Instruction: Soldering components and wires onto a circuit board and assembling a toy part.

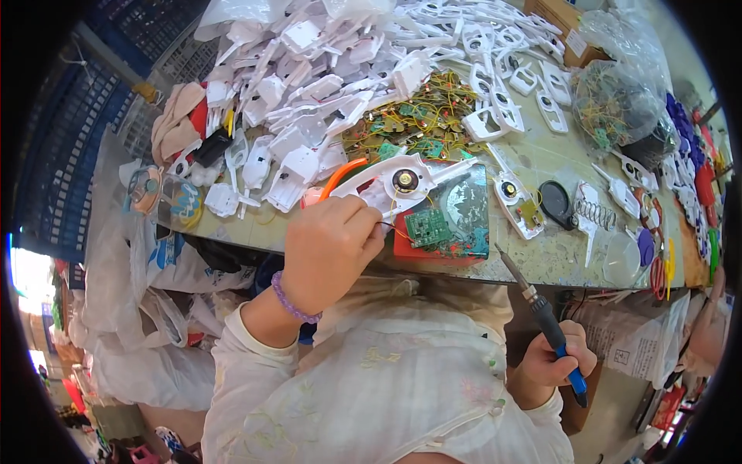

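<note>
My right hand (558, 357) grips a soldering iron (547, 319) by its blue and black handle, the tip pointing up toward the bench edge. Bent over the near side of the bench, my left hand (331, 243) has its fingers pinched on a thin wire (386, 225) that runs toward a green circuit board (430, 228). That board lies on a worn red block (475, 224) with a scuffed dark top. Just beyond my left fingers, a white plastic housing (374, 184) with a round speaker (405, 181) rests partly over the block. An orange curved strip (340, 176) shows beside it.
White plastic housings (309, 100) are heaped across the back. Wired circuit boards (417, 116) form a pile in the middle. To the right are another housing (508, 189), a black round lid (555, 203), a coiled metal iron stand (593, 210) and a clear bag (610, 100).
</note>
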A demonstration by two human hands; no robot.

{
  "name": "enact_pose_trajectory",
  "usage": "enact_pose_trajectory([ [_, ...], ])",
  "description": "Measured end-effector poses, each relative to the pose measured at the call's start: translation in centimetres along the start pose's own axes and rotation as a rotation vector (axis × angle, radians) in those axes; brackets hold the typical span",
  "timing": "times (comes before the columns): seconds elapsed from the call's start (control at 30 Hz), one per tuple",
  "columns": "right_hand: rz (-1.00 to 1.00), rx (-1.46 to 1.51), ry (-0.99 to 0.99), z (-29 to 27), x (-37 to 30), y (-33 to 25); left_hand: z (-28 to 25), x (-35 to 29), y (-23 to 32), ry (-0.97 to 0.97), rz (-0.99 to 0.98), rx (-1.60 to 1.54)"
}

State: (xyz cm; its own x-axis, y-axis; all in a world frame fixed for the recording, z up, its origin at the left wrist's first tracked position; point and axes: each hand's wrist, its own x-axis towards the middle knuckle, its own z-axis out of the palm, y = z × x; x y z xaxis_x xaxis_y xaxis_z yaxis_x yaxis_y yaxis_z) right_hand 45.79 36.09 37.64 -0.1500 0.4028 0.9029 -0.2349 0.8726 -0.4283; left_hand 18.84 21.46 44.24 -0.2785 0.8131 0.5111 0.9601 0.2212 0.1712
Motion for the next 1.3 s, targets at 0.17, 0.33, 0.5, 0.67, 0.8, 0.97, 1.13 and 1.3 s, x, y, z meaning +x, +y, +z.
enact_pose_trajectory([
  [0.17,0.077,-0.083,0.046,-0.4,-0.1,-0.1,-2.3,-1.6,-1.4,0.01,-0.182,-0.204],
  [0.33,0.133,-0.036,0.084,0.7,0.2,0.1,-1.2,-2.5,-1.9,0.101,-0.073,-0.173],
  [0.5,0.127,-0.03,0.131,1.2,0.1,0.2,0.5,-3.1,-2.4,0.188,-0.119,-0.141],
  [0.67,0.085,-0.17,0.11,-0.2,-1.3,1.0,0.7,-2.2,-4.1,0.296,-0.269,-0.169],
  [0.8,0.087,-0.212,0.091,0.4,0.0,0.3,-1.2,-1.4,-4.9,0.352,-0.345,-0.38],
  [0.97,0.058,-0.537,0.159,-1.4,-0.9,1.8,-8.5,-5.2,-6.2,0.235,-0.501,-0.562],
  [1.13,-0.199,-0.921,0.077,-0.9,2.0,1.9,-16.0,-12.6,-7.0,-0.111,-0.735,-0.793],
  [1.3,0.621,0.378,0.492,-0.4,3.6,2.9,-12.1,-21.5,-9.4,-0.241,-1.23,-0.625],
])
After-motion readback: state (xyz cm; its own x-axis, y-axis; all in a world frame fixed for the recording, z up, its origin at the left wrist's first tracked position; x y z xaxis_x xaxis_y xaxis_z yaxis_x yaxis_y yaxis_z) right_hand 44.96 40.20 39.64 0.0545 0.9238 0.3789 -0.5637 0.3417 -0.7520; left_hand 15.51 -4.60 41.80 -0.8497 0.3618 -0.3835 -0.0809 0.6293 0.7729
